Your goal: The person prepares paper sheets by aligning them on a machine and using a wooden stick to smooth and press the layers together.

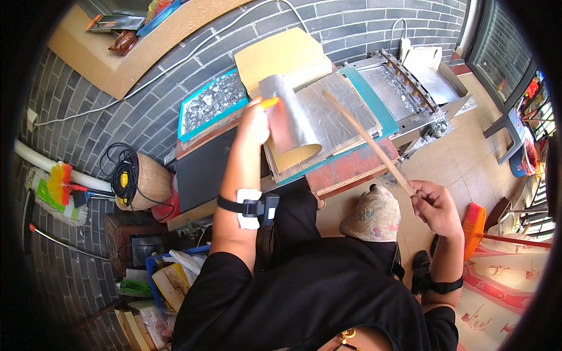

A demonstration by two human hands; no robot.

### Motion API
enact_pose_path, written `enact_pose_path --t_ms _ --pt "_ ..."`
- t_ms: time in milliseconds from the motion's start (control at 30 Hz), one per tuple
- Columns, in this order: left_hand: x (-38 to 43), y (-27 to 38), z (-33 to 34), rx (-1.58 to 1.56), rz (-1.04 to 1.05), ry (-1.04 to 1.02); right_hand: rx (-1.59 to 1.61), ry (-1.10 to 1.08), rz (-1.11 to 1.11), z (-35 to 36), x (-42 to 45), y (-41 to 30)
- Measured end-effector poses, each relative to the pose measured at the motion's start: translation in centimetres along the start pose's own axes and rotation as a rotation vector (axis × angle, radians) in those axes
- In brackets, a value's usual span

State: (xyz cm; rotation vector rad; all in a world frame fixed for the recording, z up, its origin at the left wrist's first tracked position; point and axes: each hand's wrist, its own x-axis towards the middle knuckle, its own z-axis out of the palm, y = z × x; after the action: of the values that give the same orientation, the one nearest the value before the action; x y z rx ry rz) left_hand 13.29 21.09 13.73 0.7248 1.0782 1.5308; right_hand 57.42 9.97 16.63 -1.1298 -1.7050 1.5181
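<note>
My left hand (254,123) is at the left edge of a curled sheet (295,112), silvery outside and yellowish at its lower inner face. An orange pointed piece (269,103) shows at its fingertips; the fingers are partly blurred, so its grip is unclear. The sheet stands curved over a stack of flat sheets whose top is a wrinkled silvery sheet (336,109). My right hand (432,204) grips the near end of a thin wooden stick (373,145), which slants up and left, its far tip over the wrinkled sheet. A teal mat (369,103) lies under the stack.
A turquoise tray (214,105) of silvery scraps stands at the left, beside a yellow sheet stack (281,55). A metal frame with a roller bar (408,81) is at the right. A wicker basket (153,182) with black cable stands lower left; an orange broom (475,230) is lower right.
</note>
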Motion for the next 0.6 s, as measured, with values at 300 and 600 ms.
enact_pose_path --t_ms 300,600 --pt "-5.5 6.4 -12.4 -0.071 0.109 0.039 -0.022 0.025 0.034 1.5 1.9 0.1" --pt "-9.8 7.6 -19.9 0.033 0.116 0.137 -0.087 -0.064 -0.055 4.0 4.7 -0.4"
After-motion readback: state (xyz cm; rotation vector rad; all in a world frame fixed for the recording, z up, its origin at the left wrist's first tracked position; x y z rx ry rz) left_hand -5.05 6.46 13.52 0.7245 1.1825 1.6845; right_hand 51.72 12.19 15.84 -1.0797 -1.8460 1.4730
